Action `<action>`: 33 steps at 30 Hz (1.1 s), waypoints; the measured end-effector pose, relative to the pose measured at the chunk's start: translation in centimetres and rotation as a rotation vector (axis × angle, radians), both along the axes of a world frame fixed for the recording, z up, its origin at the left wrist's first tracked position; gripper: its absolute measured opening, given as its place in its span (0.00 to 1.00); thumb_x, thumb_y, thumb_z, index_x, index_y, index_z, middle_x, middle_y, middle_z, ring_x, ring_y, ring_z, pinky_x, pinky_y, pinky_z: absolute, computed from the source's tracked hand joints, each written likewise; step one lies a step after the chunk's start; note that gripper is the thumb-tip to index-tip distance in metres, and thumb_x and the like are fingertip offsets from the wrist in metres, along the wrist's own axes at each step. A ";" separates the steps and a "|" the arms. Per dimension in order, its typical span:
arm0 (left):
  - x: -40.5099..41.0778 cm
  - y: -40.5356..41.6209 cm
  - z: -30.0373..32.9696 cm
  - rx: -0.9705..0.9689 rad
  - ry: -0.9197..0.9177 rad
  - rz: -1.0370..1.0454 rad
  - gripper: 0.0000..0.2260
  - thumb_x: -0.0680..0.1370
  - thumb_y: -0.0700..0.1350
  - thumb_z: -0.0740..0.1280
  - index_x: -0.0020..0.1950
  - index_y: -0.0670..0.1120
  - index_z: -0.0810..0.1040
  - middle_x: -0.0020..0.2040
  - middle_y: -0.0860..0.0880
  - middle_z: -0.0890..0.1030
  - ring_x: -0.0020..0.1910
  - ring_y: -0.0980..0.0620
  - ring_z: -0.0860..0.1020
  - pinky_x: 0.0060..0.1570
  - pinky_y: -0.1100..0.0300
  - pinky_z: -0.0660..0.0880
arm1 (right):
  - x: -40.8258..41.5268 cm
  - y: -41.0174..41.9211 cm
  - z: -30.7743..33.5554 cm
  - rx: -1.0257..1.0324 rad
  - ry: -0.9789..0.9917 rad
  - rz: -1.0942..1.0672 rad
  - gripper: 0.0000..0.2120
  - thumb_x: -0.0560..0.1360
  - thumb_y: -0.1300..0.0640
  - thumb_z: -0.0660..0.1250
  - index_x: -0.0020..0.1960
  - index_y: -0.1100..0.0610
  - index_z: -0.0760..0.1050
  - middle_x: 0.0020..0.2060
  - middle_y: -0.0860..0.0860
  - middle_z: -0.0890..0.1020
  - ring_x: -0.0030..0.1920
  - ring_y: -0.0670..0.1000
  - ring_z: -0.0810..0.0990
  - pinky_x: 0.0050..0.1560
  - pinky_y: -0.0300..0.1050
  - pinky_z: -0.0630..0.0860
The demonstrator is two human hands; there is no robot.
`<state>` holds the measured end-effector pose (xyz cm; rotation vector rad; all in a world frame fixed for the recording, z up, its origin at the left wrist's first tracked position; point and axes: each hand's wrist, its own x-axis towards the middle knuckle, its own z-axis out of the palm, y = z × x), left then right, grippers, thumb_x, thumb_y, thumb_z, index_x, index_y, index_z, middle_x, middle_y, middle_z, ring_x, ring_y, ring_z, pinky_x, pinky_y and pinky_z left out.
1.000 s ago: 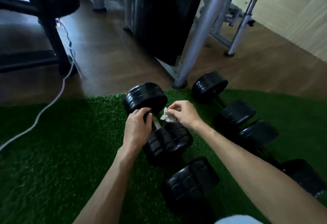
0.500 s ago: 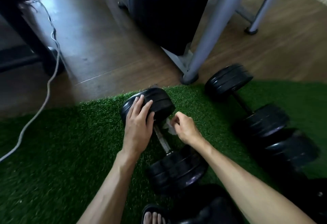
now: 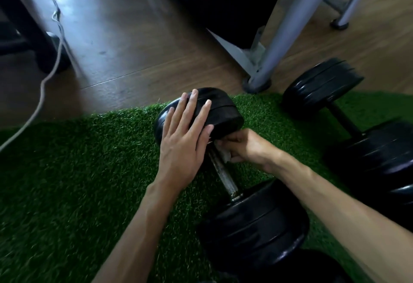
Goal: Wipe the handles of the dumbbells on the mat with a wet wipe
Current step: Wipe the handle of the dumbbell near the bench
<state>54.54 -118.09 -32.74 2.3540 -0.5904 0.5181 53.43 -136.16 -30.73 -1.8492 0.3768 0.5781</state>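
Dumbbell (image 3: 225, 171), black plates, steel handle (image 3: 223, 174): lies on green turf mat (image 3: 67, 182), centre. Left hand (image 3: 183, 142): fingers straight, flat on the far plate (image 3: 220, 113). Right hand (image 3: 243, 146): curled, pinching a white wet wipe (image 3: 224, 154) against the handle's far end. Second dumbbell (image 3: 335, 104): right, apart. White cable (image 3: 42, 86): wooden floor, far left.
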 end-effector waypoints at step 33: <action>0.0 -0.4 -0.3 -0.030 -0.019 0.050 0.20 0.86 0.52 0.55 0.76 0.47 0.69 0.79 0.45 0.64 0.80 0.46 0.58 0.77 0.45 0.58 | -1.5 -0.5 2.0 -0.500 -0.108 0.521 0.09 0.76 0.61 0.70 0.38 0.53 0.82 0.31 0.47 0.84 0.31 0.41 0.80 0.36 0.43 0.79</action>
